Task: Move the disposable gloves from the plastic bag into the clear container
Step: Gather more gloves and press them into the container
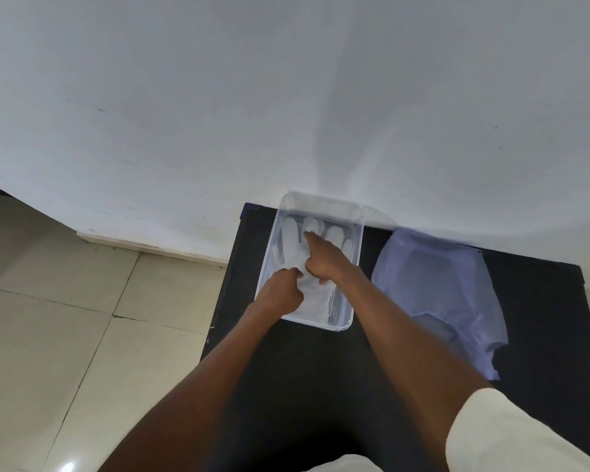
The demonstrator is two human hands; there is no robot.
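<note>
With the disposable gloves (295, 253) already lying inside the clear container (355, 267), they are best flattened by the curled left hand (281, 294) and the right hand (324, 264), forefinger extended, neither gripping.

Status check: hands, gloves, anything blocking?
Left hand curled, pressing gloves flat inside clear container. Right hand on them too, index finger extended. Plastic bag lies right of container. Nothing in the way.
</note>
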